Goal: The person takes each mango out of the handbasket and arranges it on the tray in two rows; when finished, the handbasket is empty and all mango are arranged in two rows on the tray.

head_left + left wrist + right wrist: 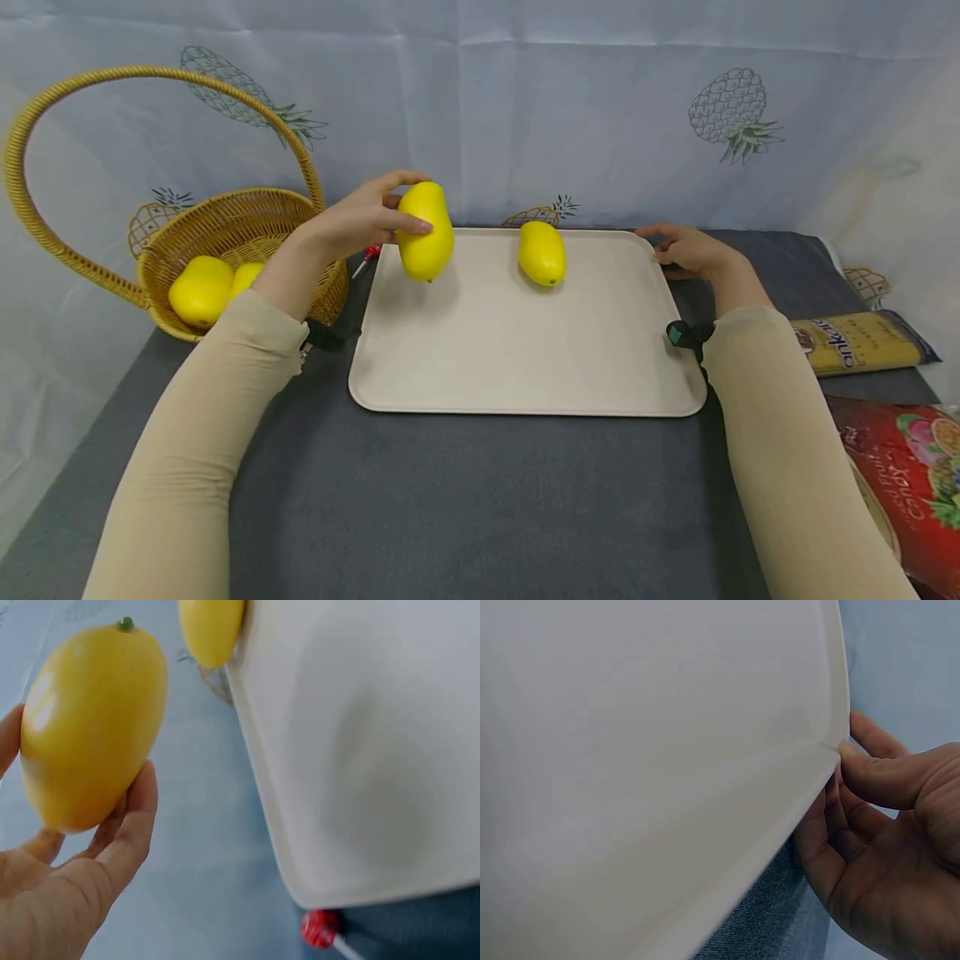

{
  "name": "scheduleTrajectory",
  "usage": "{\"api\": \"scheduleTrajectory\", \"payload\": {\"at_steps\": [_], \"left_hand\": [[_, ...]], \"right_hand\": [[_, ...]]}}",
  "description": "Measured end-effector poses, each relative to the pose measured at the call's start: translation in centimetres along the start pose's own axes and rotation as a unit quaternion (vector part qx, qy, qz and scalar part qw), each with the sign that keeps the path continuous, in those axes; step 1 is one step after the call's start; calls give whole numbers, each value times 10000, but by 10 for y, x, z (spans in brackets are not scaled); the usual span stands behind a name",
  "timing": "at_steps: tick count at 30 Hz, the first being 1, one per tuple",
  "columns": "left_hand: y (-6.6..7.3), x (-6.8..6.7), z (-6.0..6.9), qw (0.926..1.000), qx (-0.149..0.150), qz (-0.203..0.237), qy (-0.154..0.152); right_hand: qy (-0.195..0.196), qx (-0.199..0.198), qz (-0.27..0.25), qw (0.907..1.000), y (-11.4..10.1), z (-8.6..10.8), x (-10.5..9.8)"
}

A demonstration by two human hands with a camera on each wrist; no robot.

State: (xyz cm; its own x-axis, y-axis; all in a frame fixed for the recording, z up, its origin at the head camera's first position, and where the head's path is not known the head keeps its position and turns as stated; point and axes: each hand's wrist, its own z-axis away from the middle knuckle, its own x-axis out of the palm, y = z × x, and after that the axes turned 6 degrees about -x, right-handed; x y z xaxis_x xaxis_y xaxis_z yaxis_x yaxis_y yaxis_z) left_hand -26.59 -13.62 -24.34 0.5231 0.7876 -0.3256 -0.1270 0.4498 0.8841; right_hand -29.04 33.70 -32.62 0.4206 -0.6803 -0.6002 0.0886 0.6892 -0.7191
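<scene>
You have room over the near half of the tray (517, 358) and the bench (480, 500) before it; the yellow fruit (542, 254) lying farther back and, leftward, the arched basket handle (150, 72) obstruct you.

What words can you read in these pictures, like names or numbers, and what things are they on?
"ankara", last letters a bit blurred: on the yellow packet.
"Candy" and, less clearly, "Fruit": on the red bag.
Any smaller print on these two is too small or blurred to read, and I can make out no numbers.
</scene>
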Motion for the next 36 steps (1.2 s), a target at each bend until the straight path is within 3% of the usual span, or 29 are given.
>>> {"api": "scheduleTrajectory", "payload": {"at_steps": [11,27,36], "left_hand": [[-2,29,-23,9977,38,648,192],[1,57,-53,9907,-117,1334,255],[5,68,-66,9861,-404,1473,647]], "right_hand": [[46,39,-58,10000,0,0,0],[34,-3,-1,10000,-1,2,1],[33,18,-73,10000,-2,3,1]]}}
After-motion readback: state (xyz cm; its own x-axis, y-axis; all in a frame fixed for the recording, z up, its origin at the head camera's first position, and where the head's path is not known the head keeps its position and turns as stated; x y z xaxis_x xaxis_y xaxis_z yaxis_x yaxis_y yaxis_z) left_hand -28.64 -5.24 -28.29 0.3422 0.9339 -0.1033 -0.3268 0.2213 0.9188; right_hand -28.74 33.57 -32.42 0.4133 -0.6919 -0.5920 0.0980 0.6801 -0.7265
